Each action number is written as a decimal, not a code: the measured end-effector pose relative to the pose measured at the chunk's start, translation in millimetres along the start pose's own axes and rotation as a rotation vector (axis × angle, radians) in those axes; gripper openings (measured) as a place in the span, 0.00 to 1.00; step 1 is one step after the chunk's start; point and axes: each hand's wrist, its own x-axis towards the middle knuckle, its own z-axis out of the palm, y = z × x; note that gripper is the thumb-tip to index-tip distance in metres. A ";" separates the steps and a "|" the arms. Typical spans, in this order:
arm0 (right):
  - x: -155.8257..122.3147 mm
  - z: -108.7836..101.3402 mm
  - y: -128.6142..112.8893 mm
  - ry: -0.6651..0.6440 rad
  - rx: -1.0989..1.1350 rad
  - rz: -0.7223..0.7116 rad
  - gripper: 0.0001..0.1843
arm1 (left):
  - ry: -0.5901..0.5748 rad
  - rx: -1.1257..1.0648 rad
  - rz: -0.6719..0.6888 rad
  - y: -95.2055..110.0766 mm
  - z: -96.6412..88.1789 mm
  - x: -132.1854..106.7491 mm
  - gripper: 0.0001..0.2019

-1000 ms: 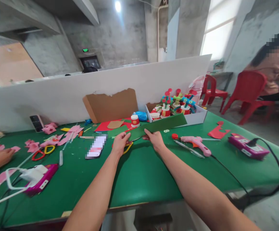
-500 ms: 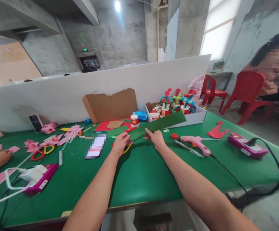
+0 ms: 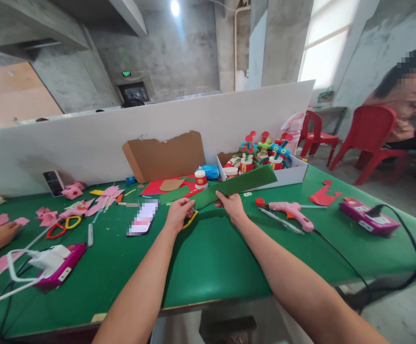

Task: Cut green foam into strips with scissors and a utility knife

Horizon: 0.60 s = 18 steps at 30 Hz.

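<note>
A long dark-green paper strip [image 3: 244, 185] is held above the table, slanting up to the right. My left hand [image 3: 179, 215] pinches its left end between thumb and fingers. Along the strip's lower edge, my right hand [image 3: 232, 206] grips it with thumb and fingers closed. Scissors with a yellow and red handle [image 3: 191, 220] show partly beneath my left hand; the hand and strip hide the rest. Behind the strip stands a red and white paper cup [image 3: 201, 179], beside red, brown and green paper pieces [image 3: 172, 185].
At right lie a pink glue gun [image 3: 290, 211] and a purple power strip [image 3: 369, 218]. A white box [image 3: 294, 173] holds several spring-armed cup figures. At left are a phone [image 3: 144, 217], red-yellow scissors [image 3: 64, 226], pink scraps, another power strip [image 3: 62, 270] and another person's hand [image 3: 2, 236].
The green strip and my hands have shifted very slightly, with the strip's right end a touch to the left. Both hands keep their hold.
</note>
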 end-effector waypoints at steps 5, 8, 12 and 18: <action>0.7 -1.5 -0.5 0.009 -0.008 -0.011 0.09 | 0.003 0.023 -0.008 -0.4 -0.2 1.1 0.16; 0.5 -1.9 -1.8 0.018 -0.009 -0.006 0.09 | 0.007 0.022 -0.015 -0.3 0.3 1.4 0.14; -0.1 -1.5 -2.8 0.023 -0.011 -0.006 0.08 | 0.006 0.024 -0.016 -1.3 0.3 1.9 0.13; 0.0 -1.9 -3.1 0.021 -0.024 -0.006 0.09 | 0.010 0.017 -0.014 -3.2 0.8 2.1 0.13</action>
